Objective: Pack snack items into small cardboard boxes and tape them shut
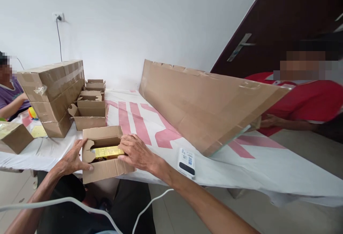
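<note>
An open cardboard box (108, 171) sits at the table's front edge, its flaps folded outward. Inside it lies a yellow packet-like carton (107, 152); what is beneath is mostly hidden in shadow. My left hand (73, 159) grips the box's left end, with the thumb over the front flap and the fingers at the back corner. At the right end, my right hand (136, 152) has its fingers curled over the yellow carton's end. The fingertips of that hand are partly hidden within the box.
Several open cardboard boxes (89, 121) stand in a row behind, beside stacked taped cartons (57, 91). A large cardboard panel (203, 101) leans across the table's right side. Nearby lies a white device (187, 162). A white cable (66, 200) crosses below. Co-workers sit left and right.
</note>
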Motion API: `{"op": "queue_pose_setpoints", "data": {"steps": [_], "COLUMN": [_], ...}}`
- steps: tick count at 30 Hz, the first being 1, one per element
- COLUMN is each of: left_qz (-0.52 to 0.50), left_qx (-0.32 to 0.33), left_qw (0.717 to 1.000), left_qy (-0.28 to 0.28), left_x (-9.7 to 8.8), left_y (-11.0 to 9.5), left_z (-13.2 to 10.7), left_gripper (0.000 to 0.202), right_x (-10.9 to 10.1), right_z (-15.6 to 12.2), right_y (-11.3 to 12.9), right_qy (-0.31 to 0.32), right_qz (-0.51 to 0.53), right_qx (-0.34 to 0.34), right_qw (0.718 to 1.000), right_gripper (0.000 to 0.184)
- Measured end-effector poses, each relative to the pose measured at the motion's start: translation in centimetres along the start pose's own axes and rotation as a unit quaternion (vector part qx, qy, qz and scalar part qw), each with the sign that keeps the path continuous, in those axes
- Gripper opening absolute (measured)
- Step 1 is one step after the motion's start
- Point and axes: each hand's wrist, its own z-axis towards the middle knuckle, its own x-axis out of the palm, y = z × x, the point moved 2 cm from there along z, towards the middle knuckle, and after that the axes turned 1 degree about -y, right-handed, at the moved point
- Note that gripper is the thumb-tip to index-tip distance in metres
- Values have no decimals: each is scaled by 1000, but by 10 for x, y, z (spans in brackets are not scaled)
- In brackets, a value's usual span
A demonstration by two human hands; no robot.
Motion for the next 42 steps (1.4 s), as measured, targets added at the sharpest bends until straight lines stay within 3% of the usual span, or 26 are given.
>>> {"op": "queue_pose_setpoints", "data": {"steps": [6,9,13,16,19,21,24,27,32,39,42], "left_qz": [39,90,130,73,13,10,41,95,153,93,68], "left_qx": [-16,-53,-68,-43,2,38,72,61,33,42,49], "left_qw": [999,992,985,989,987,982,980,980,976,972,981], "left_qy": [-33,-65,-95,-117,-161,-186,-180,-166,-151,-212,-172], "left_x": [9,20,27,24,19,16,15,13,7,16,24], "left_y": [-9,-21,-30,-27,-23,-26,-34,-38,-28,-32,-37], "left_z": [1,4,3,-2,-8,-12,-19,-26,-38,-41,-37], "left_gripper": [101,94,76,66,57,51,41,38,83,82,64], "right_x": [0,9,13,11,10,11,14,15,11,-16,-26], "right_z": [-15,-10,8,21,33,38,42,38,29,23,17], "right_y": [-21,-21,-19,-17,-14,-10,-3,0,-6,-30,-48], "right_qy": [-23,13,62,108,157,185,208,190,148,62,-1], "right_qz": [-45,-43,-7,8,-11,-30,-38,-34,19,188,310], "right_qx": [66,66,41,33,36,36,37,40,75,155,174], "right_qw": [997,997,997,994,987,982,977,980,986,968,935], "right_gripper": [6,7,21,30,22,12,11,16,19,24,27]}}
